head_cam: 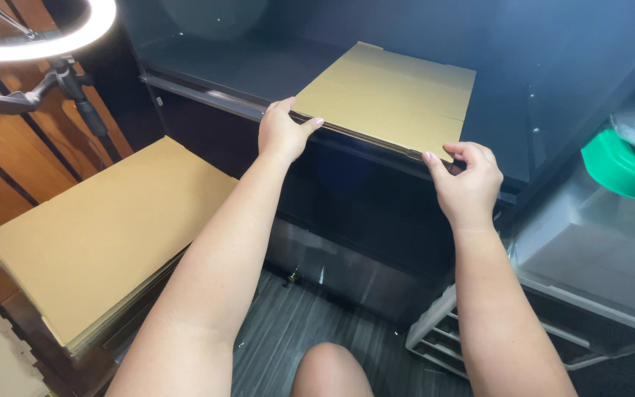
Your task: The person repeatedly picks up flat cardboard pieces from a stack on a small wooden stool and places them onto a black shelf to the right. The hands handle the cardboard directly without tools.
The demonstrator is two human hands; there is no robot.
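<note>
Flattened brown cardboard box (pixel 395 95), creased, flat on black desk (pixel 259 70).

Flat tan carton (pixel 391 95) on dark shelf; tan stack (pixel 104 228) left.

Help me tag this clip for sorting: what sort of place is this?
Probably a home packing corner, not a factory. A flat carton lies on a dark shelf, a stack of flat cartons sits lower left, a ring light hangs above, and plastic drawers stand at right.

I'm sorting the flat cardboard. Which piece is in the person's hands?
The single flattened cardboard sheet on the dark shelf, gripped at its near edge by both hands; the stack of cardboard lies untouched at the left.
</note>
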